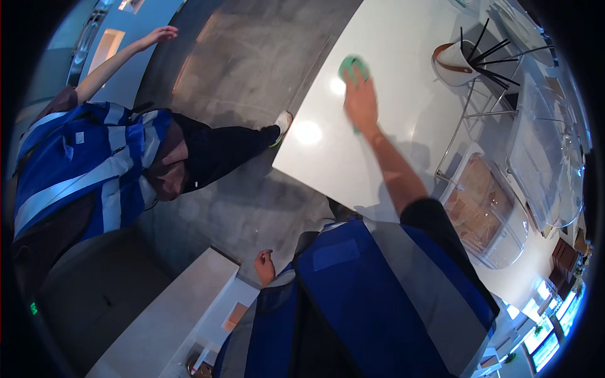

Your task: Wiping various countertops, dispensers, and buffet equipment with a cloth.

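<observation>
My right hand (361, 105) presses a green cloth (353, 69) onto the white countertop (321, 156), towards its left side. The cloth lies bunched under and ahead of the fingers, and a small bit of green shows by the wrist. My left hand (265, 268) hangs low beside my blue vest, over the grey floor, with its fingers loosely curled. Nothing shows in it, though part of the palm is hidden.
A white pot (451, 64) with a brown strap holds black sticks on the counter. Clear-lidded containers (487, 203) and a metal rack (456, 134) stand at the right. A co-worker in a blue vest (113, 165) is at the left. A white shelf unit (184, 302) stands lower left.
</observation>
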